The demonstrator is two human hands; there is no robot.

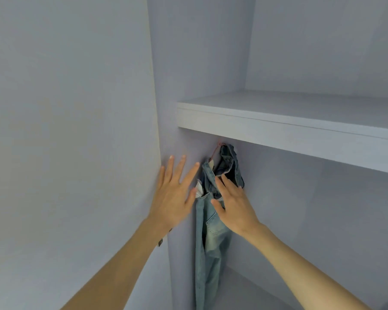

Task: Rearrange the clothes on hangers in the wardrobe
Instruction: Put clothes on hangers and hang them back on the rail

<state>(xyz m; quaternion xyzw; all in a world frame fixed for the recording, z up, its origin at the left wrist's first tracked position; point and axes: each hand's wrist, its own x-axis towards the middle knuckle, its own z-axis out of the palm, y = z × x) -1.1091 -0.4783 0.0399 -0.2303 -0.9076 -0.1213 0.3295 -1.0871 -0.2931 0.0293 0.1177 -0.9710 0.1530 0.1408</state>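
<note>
Light blue jeans point(207, 247) hang from a pink hanger point(216, 151) under the wardrobe shelf, close to the left side panel. A darker denim garment point(230, 164) is bunched over the hanger's top. My left hand point(174, 193) is spread with straight fingers just left of the jeans' waistband, holding nothing. My right hand point(233, 204) reaches in front of the jeans with straight fingers, its fingertips at the darker denim. The rail that carries the hanger is hidden behind the shelf.
A thick white shelf point(289, 128) juts out above the clothes. The wardrobe's left side panel point(173, 86) stands right beside my left hand. An open door point(65, 130) fills the left. A small metal hinge point(160, 242) shows below my left wrist.
</note>
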